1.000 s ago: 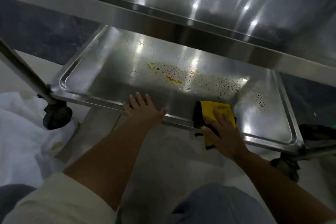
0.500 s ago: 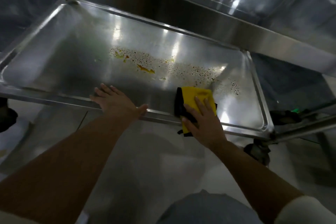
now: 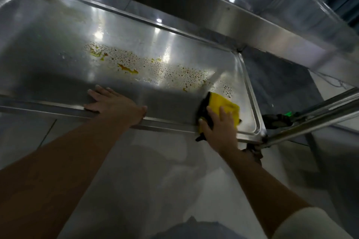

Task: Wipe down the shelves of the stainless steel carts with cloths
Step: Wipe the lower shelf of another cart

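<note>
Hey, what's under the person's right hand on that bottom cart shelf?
A yellow cloth with a dark edge lies under the right hand, pressed onto the steel shelf near its front right corner. Whatever is beneath the cloth is hidden.

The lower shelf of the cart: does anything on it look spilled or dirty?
Yes. A band of yellow-orange splatter and dried droplets runs across the middle of the lower shelf. The yellow cloth under the right hand sits beside its right end, not yet over it.
</note>
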Demonstrator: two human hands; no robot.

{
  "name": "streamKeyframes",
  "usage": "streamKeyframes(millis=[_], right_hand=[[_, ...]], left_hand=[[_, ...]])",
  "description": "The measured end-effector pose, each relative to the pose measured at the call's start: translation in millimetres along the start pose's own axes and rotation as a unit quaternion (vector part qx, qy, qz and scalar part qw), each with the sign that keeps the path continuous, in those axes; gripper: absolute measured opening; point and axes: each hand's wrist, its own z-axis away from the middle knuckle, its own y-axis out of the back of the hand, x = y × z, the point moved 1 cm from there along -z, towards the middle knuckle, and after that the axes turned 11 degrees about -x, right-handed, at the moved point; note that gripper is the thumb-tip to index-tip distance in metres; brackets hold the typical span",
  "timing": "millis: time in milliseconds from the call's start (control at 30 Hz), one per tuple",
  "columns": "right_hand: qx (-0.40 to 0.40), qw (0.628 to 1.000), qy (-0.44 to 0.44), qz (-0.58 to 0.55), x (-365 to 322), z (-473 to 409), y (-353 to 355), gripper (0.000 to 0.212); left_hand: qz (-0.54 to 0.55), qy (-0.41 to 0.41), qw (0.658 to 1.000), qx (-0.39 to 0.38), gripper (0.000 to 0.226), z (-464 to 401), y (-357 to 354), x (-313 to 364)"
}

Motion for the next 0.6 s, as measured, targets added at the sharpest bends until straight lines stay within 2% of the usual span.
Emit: streamKeyframes(millis=[133, 267, 333, 500, 600], right_hand=[[-0.002, 0.987, 0.160, -0.004, -61, 5, -7, 0.055], [-0.037, 0.962, 0.270, -0.034, -42, -6, 3, 0.052], [-0.032, 0.969, 0.242, -0.045, -6, -12, 8, 0.052], [0.002, 0.998, 0.026, -0.056, 102, -20, 19, 0.057], [-0.005, 0.999, -0.013, -0.047, 121, -32, 20, 0.061]], left_hand=[[-0.002, -0.021, 1.000, 0.001, 0.148, 5, -12, 6], [0.007, -0.043, 0.999, 0.018, 0.154, -2, -17, 0], [0.007, -0.049, 0.999, 0.017, 0.155, -5, -18, -3], [0.007, -0.048, 0.999, 0.010, 0.155, -5, -26, -2], [-0.006, -0.041, 0.999, -0.007, 0.157, -6, -26, 0]])
